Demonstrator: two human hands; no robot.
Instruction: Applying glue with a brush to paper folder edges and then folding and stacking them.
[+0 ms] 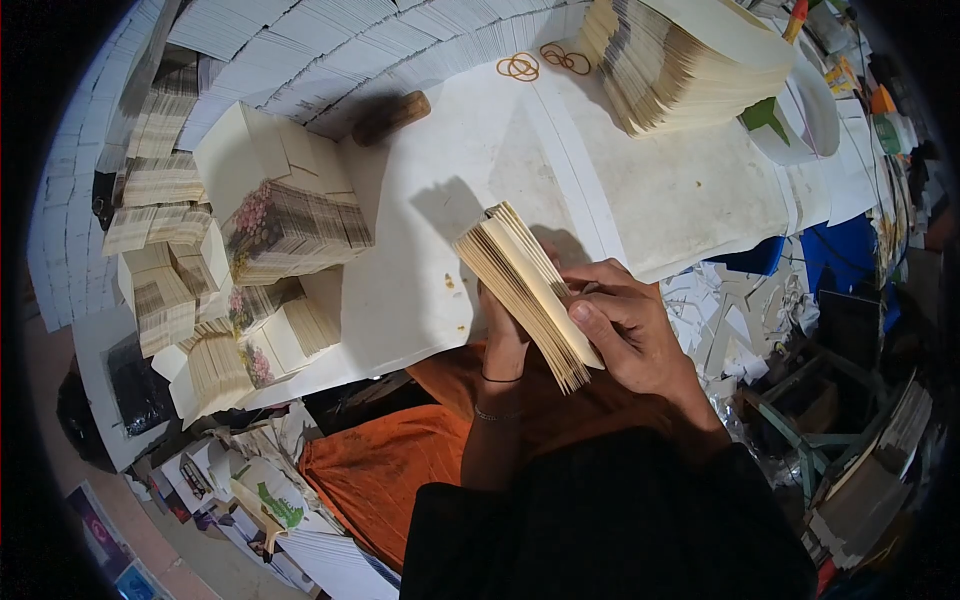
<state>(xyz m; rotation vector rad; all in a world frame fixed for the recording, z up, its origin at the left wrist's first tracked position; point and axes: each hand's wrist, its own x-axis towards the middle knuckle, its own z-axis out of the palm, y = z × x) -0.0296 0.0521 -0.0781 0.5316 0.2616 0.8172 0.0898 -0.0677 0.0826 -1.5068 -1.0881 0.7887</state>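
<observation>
A thick stack of cream folded papers (530, 295) is held tilted above the near edge of the white-covered table (420, 290). My left hand (502, 328) supports it from beneath and the left side; most of those fingers are hidden behind the stack. On the right side, my right hand (632, 322) grips the stack's edge, with the thumb resting on the outer sheets and the fingers bent over the side. The layered edges of the papers face up and to the left.
Piles of folded papers with pink-flower print (300, 225) stand at left. A larger cream stack (690, 70) is at the far right, near rubber bands (518, 67) and a wooden block (392, 118). White paper bundles line the back. Paper scraps (715, 320) lie below, right.
</observation>
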